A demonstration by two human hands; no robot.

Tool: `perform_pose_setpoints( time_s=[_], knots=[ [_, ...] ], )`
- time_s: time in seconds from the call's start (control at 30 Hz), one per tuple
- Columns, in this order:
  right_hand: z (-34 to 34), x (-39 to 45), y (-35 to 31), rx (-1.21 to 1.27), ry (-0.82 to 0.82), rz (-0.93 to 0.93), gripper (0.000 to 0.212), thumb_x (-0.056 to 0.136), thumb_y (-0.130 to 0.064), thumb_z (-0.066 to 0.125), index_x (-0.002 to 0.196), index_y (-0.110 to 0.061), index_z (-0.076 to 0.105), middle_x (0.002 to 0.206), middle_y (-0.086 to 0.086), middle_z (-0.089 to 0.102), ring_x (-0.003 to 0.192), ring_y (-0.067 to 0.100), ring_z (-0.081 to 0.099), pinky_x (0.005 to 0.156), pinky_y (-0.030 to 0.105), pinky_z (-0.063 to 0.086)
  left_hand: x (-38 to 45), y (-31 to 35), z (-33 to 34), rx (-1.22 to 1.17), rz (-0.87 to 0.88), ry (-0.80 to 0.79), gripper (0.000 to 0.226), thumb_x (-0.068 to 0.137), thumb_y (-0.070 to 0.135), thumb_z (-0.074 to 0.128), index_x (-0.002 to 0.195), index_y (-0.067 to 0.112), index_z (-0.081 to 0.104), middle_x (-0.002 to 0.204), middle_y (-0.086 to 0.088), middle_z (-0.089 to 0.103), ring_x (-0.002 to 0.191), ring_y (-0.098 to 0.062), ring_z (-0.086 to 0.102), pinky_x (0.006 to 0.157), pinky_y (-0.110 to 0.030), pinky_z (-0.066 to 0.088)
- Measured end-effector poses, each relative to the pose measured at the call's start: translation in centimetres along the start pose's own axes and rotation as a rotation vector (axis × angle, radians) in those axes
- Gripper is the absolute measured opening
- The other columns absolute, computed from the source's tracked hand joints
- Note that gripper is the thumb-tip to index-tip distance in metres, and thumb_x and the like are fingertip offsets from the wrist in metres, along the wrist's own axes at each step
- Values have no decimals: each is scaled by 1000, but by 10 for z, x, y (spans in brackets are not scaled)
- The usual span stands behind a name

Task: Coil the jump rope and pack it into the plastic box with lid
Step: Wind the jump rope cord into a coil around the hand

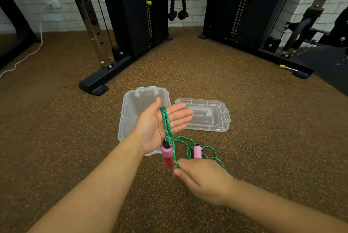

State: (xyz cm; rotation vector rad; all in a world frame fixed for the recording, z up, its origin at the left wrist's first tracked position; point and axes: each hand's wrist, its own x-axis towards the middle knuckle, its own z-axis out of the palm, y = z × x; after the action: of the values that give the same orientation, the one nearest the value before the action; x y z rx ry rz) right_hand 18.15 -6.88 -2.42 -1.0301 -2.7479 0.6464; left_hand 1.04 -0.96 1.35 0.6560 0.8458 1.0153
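Note:
A green braided jump rope [166, 125] is looped over my left hand [162, 125], which is held flat, palm up, fingers apart, above the clear plastic box [130, 112]. One pink and red handle [167, 154] hangs below that palm. My right hand [203, 182] pinches a strand of the rope lower down, fingers closed on it. The second pink handle [197, 152] and loose rope loops lie on the floor between the hands. The clear lid [212, 117] lies on the floor to the right of the open box.
Brown speckled rubber floor [75, 129] spreads all around. A black cable machine base [94, 85] stands just behind the box on the left, another frame [293, 67] at the back right. A white cord [24, 57] trails at far left.

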Motion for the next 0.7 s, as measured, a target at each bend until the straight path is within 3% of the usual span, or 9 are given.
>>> perform_pose_setpoints(
  time_s=[0.07, 0.17, 0.23, 0.3, 0.4, 0.47, 0.5, 0.6, 0.7],
  knots=[
    [-10, 1, -11, 1, 32, -59, 28, 101, -41, 29, 87, -20, 40, 92, 7, 63, 79, 25, 53, 65, 33, 30, 3, -3, -4, 54, -38, 4, 87, 90, 67, 9, 118, 3, 61, 115, -20, 69, 107, -28, 67, 98, -38, 47],
    [-34, 5, -24, 43, 124, -97, 31, 95, -42, 30, 90, -21, 54, 83, -5, 64, 73, 18, 56, 66, 35, 44, 4, -9, -7, 224, -86, 16, 104, 82, 76, -2, 122, 1, 59, 109, -21, 71, 105, -30, 67, 99, -40, 46],
    [-50, 7, -26, 120, 193, -86, 30, 89, -38, 34, 92, -25, 61, 77, -13, 60, 69, 7, 52, 66, 31, 45, 4, -12, -8, 288, -126, 1, 109, 79, 78, -4, 126, 0, 57, 100, -20, 73, 98, -29, 69, 90, -37, 50],
    [-63, 11, -25, 135, 246, -76, 31, 87, -37, 35, 91, -25, 63, 69, -18, 52, 65, 0, 46, 63, 29, 43, 2, -13, -9, 294, -171, -39, 113, 77, 81, -4, 124, -1, 59, 84, -20, 74, 79, -28, 70, 70, -28, 52],
    [-72, 15, -16, 166, 283, -41, 22, 88, -29, 42, 91, -24, 63, 62, -24, 48, 61, -8, 46, 57, 19, 36, -1, -12, -4, 327, -154, -125, 115, 76, 82, -7, 94, 3, 75, 68, -21, 64, 65, -25, 58, 67, -22, 44],
    [-74, 16, -9, 205, 299, -15, 18, 89, -29, 44, 89, -25, 62, 62, -28, 52, 61, -7, 49, 58, 20, 37, -4, -12, 2, 391, -139, -164, 111, 80, 73, -15, 55, 8, 72, 54, -8, 63, 57, -17, 60, 66, -20, 47],
    [-74, 16, -5, 218, 309, -14, 16, 90, -29, 44, 88, -27, 61, 62, -28, 52, 62, -5, 50, 58, 21, 39, -5, -12, 3, 403, -144, -178, 109, 80, 72, -16, 48, 10, 68, 52, -4, 62, 58, -16, 60, 71, -24, 47],
    [-75, 18, 3, 221, 344, -31, 13, 93, -31, 45, 87, -32, 56, 67, -20, 55, 67, 2, 53, 63, 32, 45, -4, -16, 0, 389, -198, -223, 109, 75, 81, -7, 73, 8, 74, 77, -17, 69, 82, -31, 62, 89, -42, 43],
    [-72, 22, 13, 214, 372, -7, 14, 95, -35, 43, 91, -33, 56, 72, -13, 60, 70, 7, 57, 67, 37, 48, -2, -19, -4, 444, -249, -220, 113, 72, 82, -7, 93, 7, 74, 88, -23, 70, 82, -32, 68, 83, -38, 49]
  ],
)
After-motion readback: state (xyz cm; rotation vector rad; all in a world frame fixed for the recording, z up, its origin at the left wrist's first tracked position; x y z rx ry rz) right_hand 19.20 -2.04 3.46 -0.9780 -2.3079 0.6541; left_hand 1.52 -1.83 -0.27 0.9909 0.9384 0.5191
